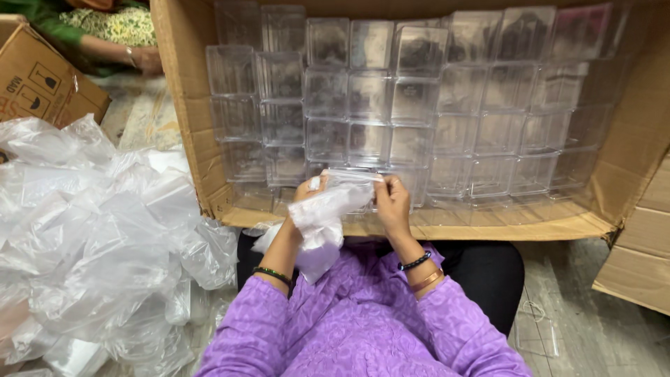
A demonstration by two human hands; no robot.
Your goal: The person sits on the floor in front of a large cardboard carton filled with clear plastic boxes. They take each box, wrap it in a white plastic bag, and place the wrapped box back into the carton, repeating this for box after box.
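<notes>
Both hands — left hand (307,192), right hand (392,202) — gripping clear plastic bag (328,213), cardboard box (188,105) of clear containers (370,98) ahead

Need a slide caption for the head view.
Both hands hold a clear bag before a carton of clear boxes.

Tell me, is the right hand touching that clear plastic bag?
Touching. The head view shows the right hand pinching the top edge of the clear plastic bag, with the left hand gripping it too.

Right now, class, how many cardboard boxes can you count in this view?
3. A large open box of clear containers lies ahead, a second sits top left, and a third at the right edge. Others may lie out of frame.
</notes>
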